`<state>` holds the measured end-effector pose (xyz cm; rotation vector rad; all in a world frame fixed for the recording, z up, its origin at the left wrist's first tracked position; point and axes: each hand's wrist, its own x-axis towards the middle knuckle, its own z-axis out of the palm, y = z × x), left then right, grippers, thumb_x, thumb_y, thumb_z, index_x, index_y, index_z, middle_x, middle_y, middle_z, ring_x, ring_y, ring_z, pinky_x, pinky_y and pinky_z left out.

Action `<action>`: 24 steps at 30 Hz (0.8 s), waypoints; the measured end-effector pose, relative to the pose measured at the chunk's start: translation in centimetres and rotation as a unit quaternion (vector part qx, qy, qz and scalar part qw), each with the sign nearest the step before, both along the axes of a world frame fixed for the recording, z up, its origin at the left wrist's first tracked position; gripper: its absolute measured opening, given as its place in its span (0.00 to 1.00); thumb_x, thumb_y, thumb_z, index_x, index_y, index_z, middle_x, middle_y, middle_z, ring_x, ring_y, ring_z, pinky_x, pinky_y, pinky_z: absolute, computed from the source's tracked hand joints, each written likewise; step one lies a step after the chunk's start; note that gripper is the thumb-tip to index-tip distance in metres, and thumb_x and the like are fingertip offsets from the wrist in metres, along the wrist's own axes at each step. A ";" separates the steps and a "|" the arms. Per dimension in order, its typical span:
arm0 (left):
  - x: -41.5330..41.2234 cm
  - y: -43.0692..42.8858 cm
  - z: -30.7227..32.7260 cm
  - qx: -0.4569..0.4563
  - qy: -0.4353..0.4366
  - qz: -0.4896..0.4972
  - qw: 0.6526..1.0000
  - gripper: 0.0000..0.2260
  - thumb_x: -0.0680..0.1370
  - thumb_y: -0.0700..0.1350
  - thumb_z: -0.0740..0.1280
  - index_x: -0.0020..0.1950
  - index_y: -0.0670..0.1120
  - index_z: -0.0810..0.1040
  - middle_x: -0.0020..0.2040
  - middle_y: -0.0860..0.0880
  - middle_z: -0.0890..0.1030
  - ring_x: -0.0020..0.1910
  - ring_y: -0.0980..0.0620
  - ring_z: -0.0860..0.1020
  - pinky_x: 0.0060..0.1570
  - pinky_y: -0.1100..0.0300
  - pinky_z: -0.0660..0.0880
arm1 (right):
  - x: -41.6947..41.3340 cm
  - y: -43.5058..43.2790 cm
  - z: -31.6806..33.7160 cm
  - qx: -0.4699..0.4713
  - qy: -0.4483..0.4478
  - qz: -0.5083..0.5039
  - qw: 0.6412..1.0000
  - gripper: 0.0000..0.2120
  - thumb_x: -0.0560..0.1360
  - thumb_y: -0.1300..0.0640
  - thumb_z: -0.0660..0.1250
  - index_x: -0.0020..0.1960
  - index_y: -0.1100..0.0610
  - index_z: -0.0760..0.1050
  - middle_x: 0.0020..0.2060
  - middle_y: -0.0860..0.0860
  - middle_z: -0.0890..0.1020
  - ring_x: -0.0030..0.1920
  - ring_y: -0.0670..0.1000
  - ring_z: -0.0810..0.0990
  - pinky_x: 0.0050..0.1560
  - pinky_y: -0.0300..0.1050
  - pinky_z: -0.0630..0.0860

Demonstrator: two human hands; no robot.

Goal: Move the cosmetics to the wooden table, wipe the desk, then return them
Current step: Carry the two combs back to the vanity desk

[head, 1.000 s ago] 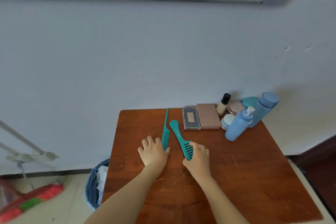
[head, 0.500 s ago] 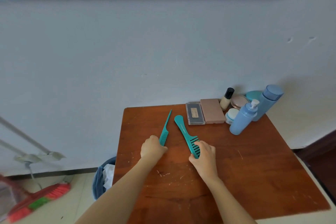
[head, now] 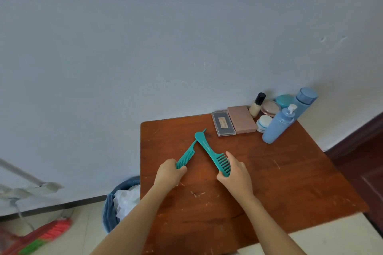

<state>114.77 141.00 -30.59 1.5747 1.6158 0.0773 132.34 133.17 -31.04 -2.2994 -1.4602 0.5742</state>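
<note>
Step in hand: The combs are being handled on the wooden table (head: 290,182). One is taken up in each hand, so I'd judge this the carrying part of the job. Whether they are arriving or leaving I cannot tell.
Left grip (head: 170,174): Fingers curled tight round the toothed end of the tail comb (head: 186,157). Its thin tail points away toward the wall.
Right grip (head: 234,172): Clasped on the toothed end of the wide-tooth comb (head: 212,154), thumb under, fingers along the far edge.
Combs: The handles cross, the wide one's rounded end lying over the thin tail. I cannot tell if either tip touches the wood.
Arms: Both forearms reach in from below and spread a little apart, wrists low over the table's middle.
Other cosmetics: These are bunched at the far right corner against the wall. There is a pump bottle (head: 277,125), a tall blue bottle (head: 304,101), a pink palette (head: 241,119) and a clear case (head: 223,124), with small jars behind.
Next move: Draw the two combs apart so they don't snag. Then either lift them clear or lay them flat, well short of the bottles.
</note>
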 end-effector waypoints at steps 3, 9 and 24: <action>-1.5 -0.3 -0.4 0.030 -0.016 -0.050 0.998 0.16 0.79 0.50 0.59 0.65 0.47 0.65 0.60 0.47 0.75 0.39 0.56 0.76 0.38 0.68 0.74 | -1.9 -0.7 0.6 0.001 0.031 -0.031 0.999 0.34 0.74 0.53 0.65 0.74 0.53 0.52 0.66 0.50 0.69 0.65 0.48 0.66 0.61 0.40 0.69; -6.6 -0.5 0.5 0.042 -0.081 -0.102 0.991 0.14 0.80 0.48 0.56 0.65 0.47 0.63 0.60 0.47 0.75 0.35 0.58 0.73 0.31 0.71 0.68 | -7.7 -3.2 1.2 0.044 0.058 -0.195 0.978 0.31 0.72 0.55 0.67 0.71 0.61 0.60 0.61 0.55 0.74 0.62 0.51 0.70 0.59 0.37 0.67; -8.8 -11.5 2.2 0.067 -0.213 -0.324 0.919 0.13 0.79 0.50 0.58 0.62 0.46 0.67 0.49 0.48 0.77 0.48 0.46 0.77 0.51 0.52 0.75 | -19.9 -20.8 4.9 0.079 0.012 -0.474 0.877 0.24 0.68 0.57 0.72 0.61 0.58 0.70 0.44 0.51 0.72 0.44 0.49 0.73 0.42 0.36 0.67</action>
